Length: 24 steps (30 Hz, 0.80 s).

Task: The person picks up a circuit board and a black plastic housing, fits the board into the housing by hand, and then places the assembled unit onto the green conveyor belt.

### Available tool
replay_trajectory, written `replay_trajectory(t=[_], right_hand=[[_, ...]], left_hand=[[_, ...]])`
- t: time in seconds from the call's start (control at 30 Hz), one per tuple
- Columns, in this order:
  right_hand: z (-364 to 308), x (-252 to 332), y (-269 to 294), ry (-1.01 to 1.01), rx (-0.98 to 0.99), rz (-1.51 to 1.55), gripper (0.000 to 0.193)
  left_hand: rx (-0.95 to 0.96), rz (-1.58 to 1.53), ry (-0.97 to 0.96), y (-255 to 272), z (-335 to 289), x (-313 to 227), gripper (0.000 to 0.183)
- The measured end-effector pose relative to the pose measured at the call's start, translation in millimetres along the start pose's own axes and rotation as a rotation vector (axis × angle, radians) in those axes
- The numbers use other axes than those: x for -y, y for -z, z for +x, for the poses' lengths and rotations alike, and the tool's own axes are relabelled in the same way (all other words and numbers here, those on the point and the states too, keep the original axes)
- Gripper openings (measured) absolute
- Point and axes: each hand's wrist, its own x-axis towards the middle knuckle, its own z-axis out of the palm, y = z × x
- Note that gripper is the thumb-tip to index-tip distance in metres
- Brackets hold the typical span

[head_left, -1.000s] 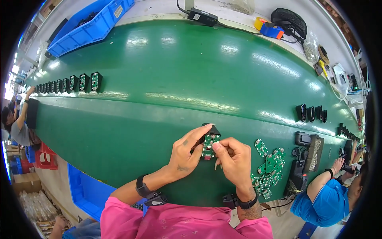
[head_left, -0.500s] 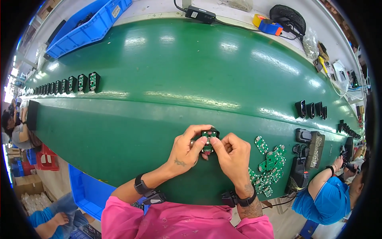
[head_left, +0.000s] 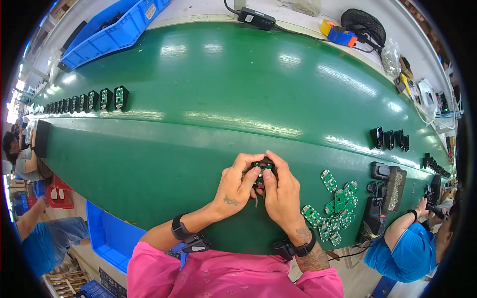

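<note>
My left hand [head_left: 231, 186] and my right hand [head_left: 282, 192] grip a small black plastic housing from both sides above the green table near its front edge. A green circuit board [head_left: 262, 165] sits in its open face. Both thumbs press on the board, and my fingers wrap round the housing's sides and far end. Much of the housing is hidden behind my hands. To the right of my right hand lies a loose pile of green circuit boards [head_left: 343, 201].
Black housings with boards [head_left: 120, 98] stand in a row at the far left; several black housings [head_left: 379, 137] stand at the right. A long tray of small parts [head_left: 396, 188] lies beyond the pile. Blue bins [head_left: 107, 42] and co-workers [head_left: 405, 248] are at both sides.
My right hand has shifted left and its fingers now reach up round the housing's far end. Both thumbs remain on the board. The person at the lower left has moved.
</note>
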Motion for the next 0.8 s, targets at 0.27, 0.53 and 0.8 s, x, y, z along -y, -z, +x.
replay_trajectory(t=[0.27,0.53,0.8], right_hand=[[-3,0,-16,0.074,-0.067,0.033,0.031],[-7,-13,-14,-0.153,-0.089,0.251,0.033],[-2,2,-16,-0.179,0.022,0.335,0.027]], left_hand=[[-0.132,0.278,-0.286,6,-11,-1,0.023],[-0.175,0.482,-0.229,64,19,-18,0.030],[-0.669,0.920,-0.255,268,72,-19,0.023]])
